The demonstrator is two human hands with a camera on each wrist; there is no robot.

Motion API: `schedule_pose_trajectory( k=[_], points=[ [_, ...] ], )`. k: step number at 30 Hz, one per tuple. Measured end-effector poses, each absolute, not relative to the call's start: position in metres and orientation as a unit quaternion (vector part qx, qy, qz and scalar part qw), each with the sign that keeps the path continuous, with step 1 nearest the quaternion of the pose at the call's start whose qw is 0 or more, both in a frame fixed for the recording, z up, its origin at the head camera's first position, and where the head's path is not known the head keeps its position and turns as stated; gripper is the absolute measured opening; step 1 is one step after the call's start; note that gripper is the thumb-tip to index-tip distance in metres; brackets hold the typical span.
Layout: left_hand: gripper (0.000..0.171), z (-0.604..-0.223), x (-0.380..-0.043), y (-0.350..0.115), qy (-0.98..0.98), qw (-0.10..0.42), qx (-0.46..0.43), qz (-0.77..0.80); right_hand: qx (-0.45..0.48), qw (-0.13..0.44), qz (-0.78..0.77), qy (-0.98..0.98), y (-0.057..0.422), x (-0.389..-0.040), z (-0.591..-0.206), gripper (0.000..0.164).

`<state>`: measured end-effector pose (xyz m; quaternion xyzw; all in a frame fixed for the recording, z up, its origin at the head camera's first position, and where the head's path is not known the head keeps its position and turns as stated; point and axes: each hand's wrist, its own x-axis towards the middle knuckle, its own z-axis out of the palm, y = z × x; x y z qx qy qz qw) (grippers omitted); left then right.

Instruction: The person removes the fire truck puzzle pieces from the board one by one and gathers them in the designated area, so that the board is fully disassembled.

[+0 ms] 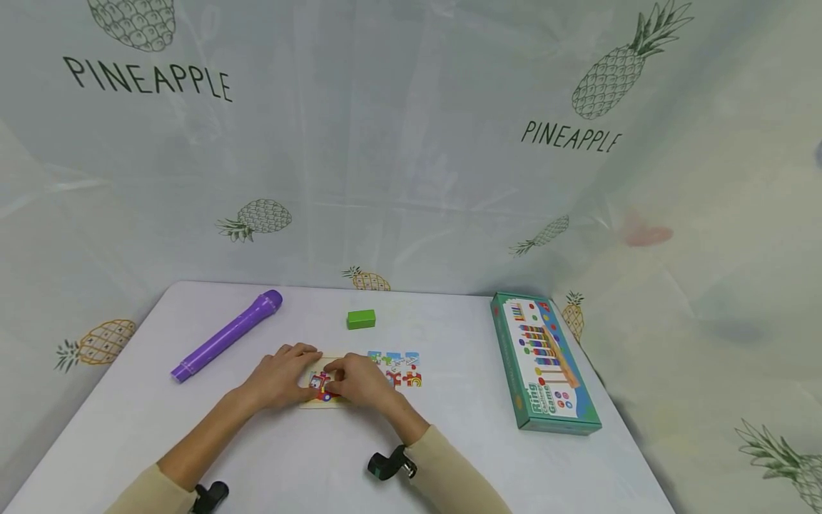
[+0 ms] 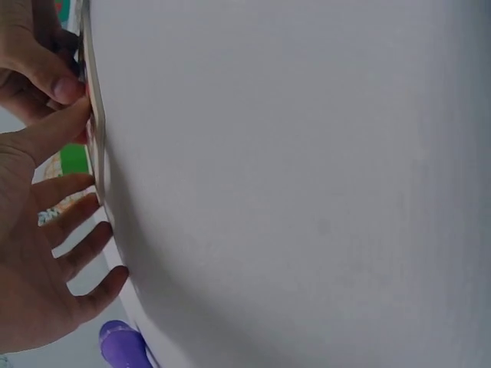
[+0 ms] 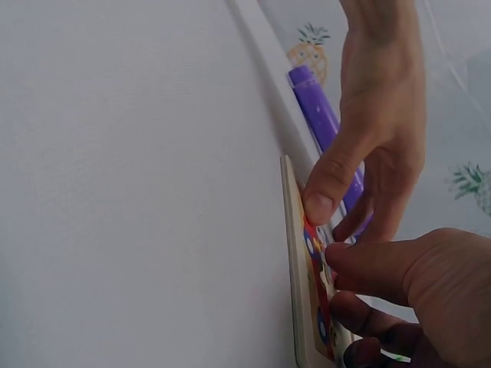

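A small wooden jigsaw board [image 1: 312, 407] with a red vehicle picture lies flat on the white table. My left hand [image 1: 279, 378] is at its left side, thumb resting on the picture and the other fingers stretched out along the far edge. From the right, my right hand [image 1: 362, 382] reaches over the board, thumb and forefinger pinching a puzzle piece [image 3: 330, 277] low against the picture. The fingers cover much of that piece. Colourful puzzle pieces [image 1: 411, 377] in blue and red lie just right of the board, partly behind the right hand.
A green block [image 1: 361, 320] sits beyond the board. At the back left lies a long purple tube [image 1: 227, 335] with a rounded end. On the right is a green toy box [image 1: 546, 364]. A pineapple-print curtain [image 1: 398, 143] hangs behind the table.
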<state>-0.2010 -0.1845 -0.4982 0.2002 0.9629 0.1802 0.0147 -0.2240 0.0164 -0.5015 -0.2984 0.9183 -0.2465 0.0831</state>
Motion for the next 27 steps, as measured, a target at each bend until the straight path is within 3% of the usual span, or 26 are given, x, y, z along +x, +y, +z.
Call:
schedule_pose_trajectory(
  k=[27],
  points=[
    [0.071, -0.4982, -0.2029, -0.1863, 0.966, 0.023, 0.197, 0.167, -0.269, 0.079, -0.293, 0.914, 0.0135, -0.219, -0.5006, 0.021]
  ],
)
